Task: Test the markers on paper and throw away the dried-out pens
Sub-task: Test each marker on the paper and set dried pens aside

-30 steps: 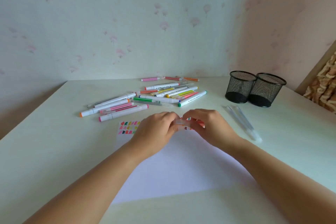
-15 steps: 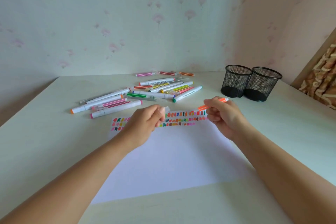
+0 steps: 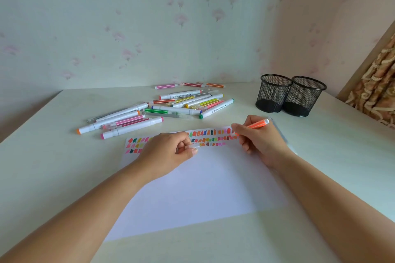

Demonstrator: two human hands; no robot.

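**Testing step, seen from beside the table (image 3: pixel 64 156).** The right hand (image 3: pixel 259 142) grasps the orange marker (image 3: pixel 257 124) in a writing grip, with its fingers curled round the barrel near the nib. The left hand (image 3: pixel 168 151) pinches a small clear cap (image 3: pixel 194 147) between thumb and fingertips, over the upper part of the paper (image 3: pixel 203 188).

The marker's nib end comes down at the right end of the rows of colour swatches (image 3: pixel 205 134), just beside the last mark of the top row. The fingers hide most of the nib, so it cannot be told whether it actually touches the sheet.

The marker's long axis is slanted. It runs from the nib, low and toward the person's left, up to the white-tipped rear end. That end points right and away, toward the two mesh cups (image 3: pixel 273 94). The barrel appears to sit nearer flat than upright.

To do this step well, a short, even stroke in the bare space next to the last swatch would probably serve best. The left hand could steady the sheet so it does not slide. A faint or broken line would suggest a dried-out pen. Keeping the cap in hand lets it go back on the same marker.

The loose markers (image 3: pixel 171 109) lie beyond the paper, apart from the cups.
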